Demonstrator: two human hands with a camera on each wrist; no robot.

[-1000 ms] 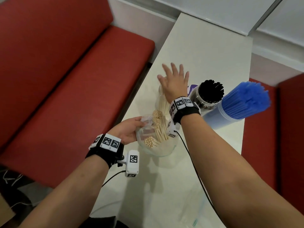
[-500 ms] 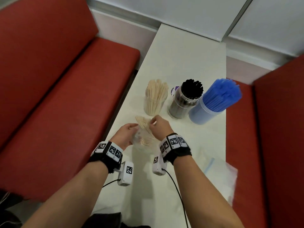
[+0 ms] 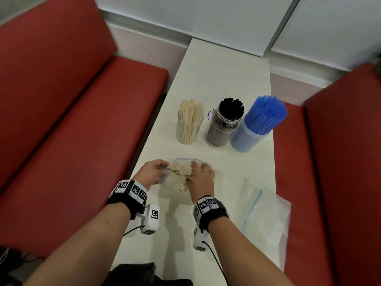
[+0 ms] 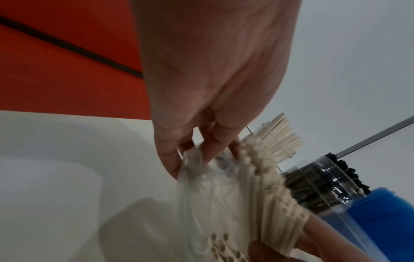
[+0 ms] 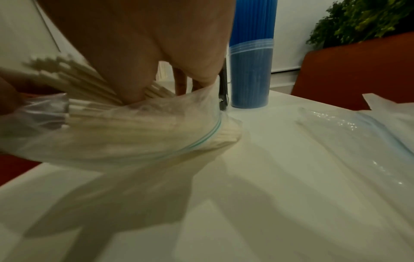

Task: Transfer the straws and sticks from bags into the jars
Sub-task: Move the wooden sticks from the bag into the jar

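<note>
A clear zip bag [image 3: 214, 173] [image 5: 94, 141] of cream paper straws [image 3: 180, 169] [image 4: 264, 186] lies tilted on the white table [image 3: 226, 83] in front of me. My left hand [image 3: 153, 171] [image 4: 201, 124] pinches the bag's open edge. My right hand [image 3: 201, 177] [image 5: 134, 53] curls round a bundle of the cream straws at the bag's mouth. Behind stand three jars: one with cream straws [image 3: 188, 124], one with black straws [image 3: 224, 125] [image 4: 318, 186], one with blue straws [image 3: 257, 129] [image 5: 251, 67].
An empty clear zip bag [image 3: 263, 215] [image 5: 358, 133] lies flat at the table's right edge. Red bench seats [image 3: 72, 141] flank the table on both sides. A white wall [image 3: 206, 17] closes the far end. A green plant [image 5: 358, 19] stands behind the right bench.
My right hand came back from above the cream straw jar and went into the bag, taking hold of a bundle of straws. The left hand stayed on the bag.
</note>
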